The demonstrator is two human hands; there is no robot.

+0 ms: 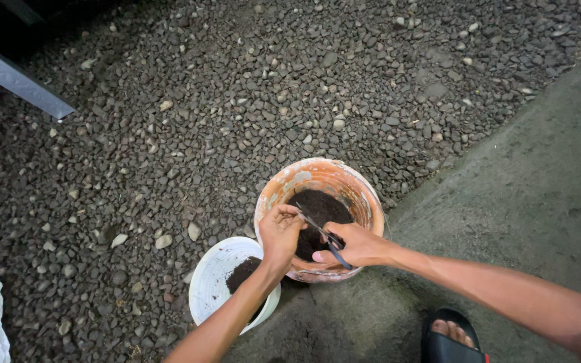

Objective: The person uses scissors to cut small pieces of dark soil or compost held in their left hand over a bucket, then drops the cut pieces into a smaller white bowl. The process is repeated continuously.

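left hand (pixel 280 232): fingers pinched, arm extended | right hand (pixel 358 245): fingers curled, gripping

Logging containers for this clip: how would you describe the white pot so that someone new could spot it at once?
Find where the gravel meets the smooth concrete; two round pots sit there. The white pot is the smaller one, under the left hand's forearm, holding a little dark soil. Its neighbour, the orange pot, is bigger.

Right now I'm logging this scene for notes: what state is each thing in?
Orange bucket: upright, partly filled with dark soil.
White pot: upright, a little soil inside.
Scissors: held over the bucket, blades nearly closed as far as I can tell.
Right hand: gripping the scissors' handles.
Left hand: fingers pinched at the blade tips.
Sandal: worn on a foot.
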